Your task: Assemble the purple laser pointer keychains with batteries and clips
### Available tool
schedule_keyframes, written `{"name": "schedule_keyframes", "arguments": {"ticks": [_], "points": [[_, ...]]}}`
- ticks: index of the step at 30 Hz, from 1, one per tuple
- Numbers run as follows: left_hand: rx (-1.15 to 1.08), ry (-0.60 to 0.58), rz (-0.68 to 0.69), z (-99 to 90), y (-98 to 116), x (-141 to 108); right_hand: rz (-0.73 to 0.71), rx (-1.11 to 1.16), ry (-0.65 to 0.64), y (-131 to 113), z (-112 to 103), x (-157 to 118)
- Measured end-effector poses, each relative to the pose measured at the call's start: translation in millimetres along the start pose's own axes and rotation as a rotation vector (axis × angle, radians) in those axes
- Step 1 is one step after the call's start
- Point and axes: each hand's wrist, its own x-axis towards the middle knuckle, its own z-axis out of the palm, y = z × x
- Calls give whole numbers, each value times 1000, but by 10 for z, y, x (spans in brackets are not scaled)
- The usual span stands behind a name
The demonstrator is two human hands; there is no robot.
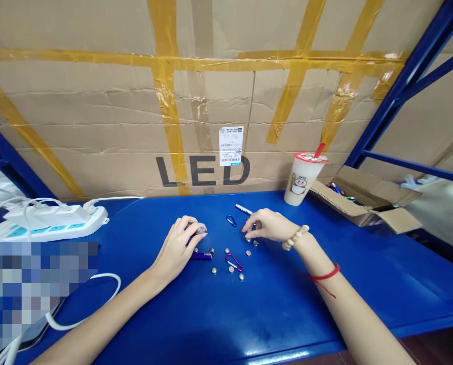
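Observation:
My left hand (181,242) is closed, with thumb and fingers pinching a small silvery round piece (201,230), perhaps button cells. Below those fingertips lies a purple metal tube (202,256), partly hidden by the hand. My right hand (266,225) is bent down with its fingertips close together at the blue table; what is between them I cannot make out. Several button cells (231,269) lie scattered between the hands. Among them is a purple carabiner (238,264). A blue carabiner (231,221) and a silver pen-like tube (243,208) lie farther back.
A drink cup (298,180) with a red straw stands at the back right, beside an open cardboard box (363,208) of small items. On the left are a white power strip (70,228) and cables. A large taped carton (135,137) closes off the table's back.

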Motion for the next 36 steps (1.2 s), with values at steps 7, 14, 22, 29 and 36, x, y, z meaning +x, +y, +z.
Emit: {"name": "schedule_keyframes", "arguments": {"ticks": [7, 14, 22, 29, 36], "points": [[-24, 189, -15, -80, -53, 58, 0, -131, 242, -41, -178, -100], [-349, 276, -173, -153, -46, 81, -26, 77, -21, -24, -101, -117], [-462, 190, -157, -191, 0, 68, -46, 166, -216, -47, 109, -63], [-367, 40, -4, -139, -65, 65, -47, 55, -85, -371, 216, -43], [-346, -19, -21, -78, 43, 0, 9, 14, -63, -449, 277, -27]]}}
